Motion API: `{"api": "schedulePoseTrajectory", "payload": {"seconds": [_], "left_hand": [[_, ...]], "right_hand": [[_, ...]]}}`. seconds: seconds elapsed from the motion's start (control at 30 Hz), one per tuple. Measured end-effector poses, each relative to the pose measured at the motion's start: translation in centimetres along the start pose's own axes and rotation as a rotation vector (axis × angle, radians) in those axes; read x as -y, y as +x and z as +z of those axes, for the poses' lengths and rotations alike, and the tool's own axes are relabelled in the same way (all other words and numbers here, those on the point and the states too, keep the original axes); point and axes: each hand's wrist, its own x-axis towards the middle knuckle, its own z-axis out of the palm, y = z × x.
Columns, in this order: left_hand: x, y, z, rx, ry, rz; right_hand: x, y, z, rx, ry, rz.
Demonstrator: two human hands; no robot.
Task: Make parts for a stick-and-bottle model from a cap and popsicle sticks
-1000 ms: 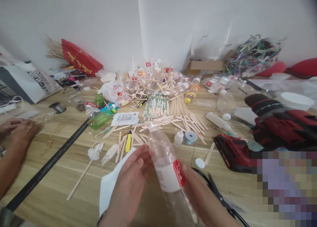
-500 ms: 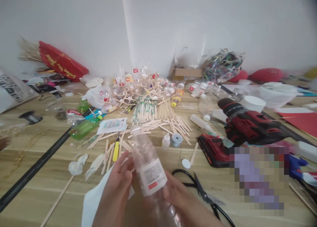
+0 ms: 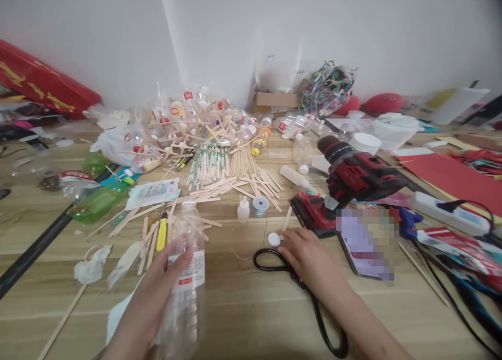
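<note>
Nearly in line with the person's view, a clear plastic bottle [image 3: 187, 305] points its neck away, toward the far side of the tabletop [image 3: 239, 310], its long axis leaning only slightly to the right at the top. It stands left of center near the close edge of the scene, its lower end toward the viewer; whether the base touches wood cannot be told. The left hand [image 3: 162, 276] has its fingers clamped around the bottle's upper body, the thumb across the front beside a white label [image 3: 198, 268] with a red mark.

Half a second earlier both hands were on the bottle, which slanted with its neck to the left. Now the left hand alone holds it, straighter, and the right hand [image 3: 301, 250] has moved off to the black-handled scissors [image 3: 316, 308], lying over their middle; whether its fingers have closed on them cannot be told. The fingertips are just beside a white cap [image 3: 273, 239].

Beyond the right hand sits a red-and-black drill [image 3: 358, 177]. A yellow-handled screwdriver [image 3: 161, 234] lies left of the bottle's neck, and wooden sticks [image 3: 245, 164] spread farther back, behind a pale spool [image 3: 260, 205].
</note>
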Motion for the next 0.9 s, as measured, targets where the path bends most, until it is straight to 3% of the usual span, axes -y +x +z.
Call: {"api": "schedulePoseTrajectory", "payload": {"seconds": [0.27, 0.43, 0.53, 0.6, 0.67, 0.8, 0.83, 0.9], "left_hand": [[-1.7, 2.4, -0.5, -0.049, 0.519, 0.292], [-1.4, 4.9, -1.1, -0.113, 0.847, 0.554], [-0.8, 4.1, -0.5, -0.25, 1.015, 0.785], [-0.5, 2.4, 0.5, -0.308, 0.973, 0.904], [0.1, 0.3, 1.7, -0.119, 0.814, 0.801], [2.3, -2.5, 4.3, 0.633, 0.334, 0.219], [3.1, -2.7, 4.8, 0.736, 0.212, 0.152], [4.5, -2.8, 5.2, 0.808, 0.079, 0.072]], "right_hand": [[-0.2, 2.4, 0.8, -0.007, -0.125, -0.025], [-0.5, 2.7, 1.1, -0.065, -0.085, -0.058], [-0.5, 2.3, 0.6, -0.126, -0.008, -0.102], [0.0, 1.5, 0.1, -0.137, 0.075, -0.174], [1.0, 0.4, -0.1, -0.112, 0.172, -0.266], [2.9, -2.2, 0.5, -0.016, 0.457, -0.429], [3.2, -2.8, 0.8, 0.0, 0.517, -0.436], [3.4, -3.9, 1.5, 0.05, 0.575, -0.427]]}}
